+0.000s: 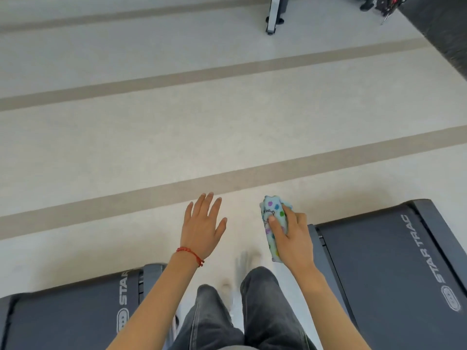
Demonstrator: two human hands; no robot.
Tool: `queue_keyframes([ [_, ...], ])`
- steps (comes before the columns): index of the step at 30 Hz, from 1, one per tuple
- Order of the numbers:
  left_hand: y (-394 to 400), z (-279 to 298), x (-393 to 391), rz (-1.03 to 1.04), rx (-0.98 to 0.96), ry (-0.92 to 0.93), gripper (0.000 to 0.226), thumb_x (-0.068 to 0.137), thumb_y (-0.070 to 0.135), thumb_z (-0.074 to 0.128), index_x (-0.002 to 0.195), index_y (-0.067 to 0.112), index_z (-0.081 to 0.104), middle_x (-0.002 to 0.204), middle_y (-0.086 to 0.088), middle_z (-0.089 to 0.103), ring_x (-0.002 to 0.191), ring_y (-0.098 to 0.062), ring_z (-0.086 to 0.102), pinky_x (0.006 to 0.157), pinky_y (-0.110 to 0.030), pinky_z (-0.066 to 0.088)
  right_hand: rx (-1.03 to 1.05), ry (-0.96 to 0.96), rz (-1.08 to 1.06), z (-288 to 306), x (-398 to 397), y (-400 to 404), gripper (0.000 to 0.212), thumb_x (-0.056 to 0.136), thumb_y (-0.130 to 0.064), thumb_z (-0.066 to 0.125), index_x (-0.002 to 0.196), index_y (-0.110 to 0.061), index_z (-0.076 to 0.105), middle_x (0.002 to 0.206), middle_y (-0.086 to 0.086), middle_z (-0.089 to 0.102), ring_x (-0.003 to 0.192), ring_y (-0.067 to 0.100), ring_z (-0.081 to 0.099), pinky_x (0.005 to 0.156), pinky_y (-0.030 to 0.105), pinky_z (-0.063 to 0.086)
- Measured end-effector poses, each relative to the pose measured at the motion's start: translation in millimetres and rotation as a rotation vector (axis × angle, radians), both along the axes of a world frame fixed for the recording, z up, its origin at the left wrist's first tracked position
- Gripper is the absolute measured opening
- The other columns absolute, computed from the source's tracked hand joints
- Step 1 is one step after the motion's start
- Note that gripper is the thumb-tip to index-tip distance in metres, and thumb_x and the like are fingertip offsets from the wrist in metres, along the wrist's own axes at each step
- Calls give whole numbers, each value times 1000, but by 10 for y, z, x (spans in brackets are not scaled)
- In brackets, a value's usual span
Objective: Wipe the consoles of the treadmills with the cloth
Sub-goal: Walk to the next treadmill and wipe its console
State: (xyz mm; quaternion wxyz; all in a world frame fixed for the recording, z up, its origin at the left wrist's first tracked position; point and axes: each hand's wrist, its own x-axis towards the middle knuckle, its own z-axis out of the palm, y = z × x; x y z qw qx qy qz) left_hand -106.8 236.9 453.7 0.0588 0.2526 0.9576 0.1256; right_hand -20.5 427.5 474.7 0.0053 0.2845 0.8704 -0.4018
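Note:
My right hand (293, 238) grips a bunched pale-blue cloth (274, 215) with coloured dots, held over the floor beside the rear end of a dark treadmill (394, 269) marked STAR TRAC at the right. My left hand (202, 228) is held out flat with fingers spread and nothing in it, a red string bracelet on its wrist. A second dark treadmill (68, 317) lies at the lower left. Only the belt ends of both treadmills show; no console is in view. My legs in dark grey trousers stand between the two machines.
Pale floor (177, 137) with tan stripes running across stretches ahead. A metal equipment leg (274, 13) stands at the top centre. A dark mat (449, 34) and some black gear fill the top right corner.

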Motion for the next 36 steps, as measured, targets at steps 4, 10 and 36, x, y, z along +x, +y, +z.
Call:
queue_keyframes([
  [4,409,-83,-593,-26,-8,-22,52,88,37,34,119,5,62,125,-18,58,115,-35,55,90,-56,44,-8,-8,-22,-69,-618,406,52,91,-39,47,137,-18,37,107,-1,34,98,24,52,80,36,48],
  [10,1155,-81,-1602,-65,-37,-42,56,95,41,25,120,5,61,126,-17,57,116,-35,55,90,-56,43,-8,-6,-36,-81,-1608,1180,51,91,-39,48,136,-19,37,112,4,39,101,26,52,84,34,45],
  [36,4315,267,-5506,-648,35,129,52,89,37,34,119,4,61,126,-17,57,115,-34,55,92,-52,44,-38,-23,-684,82,-4431,3543,46,90,-38,50,130,-17,43,103,2,40,91,27,53,77,39,48],
])
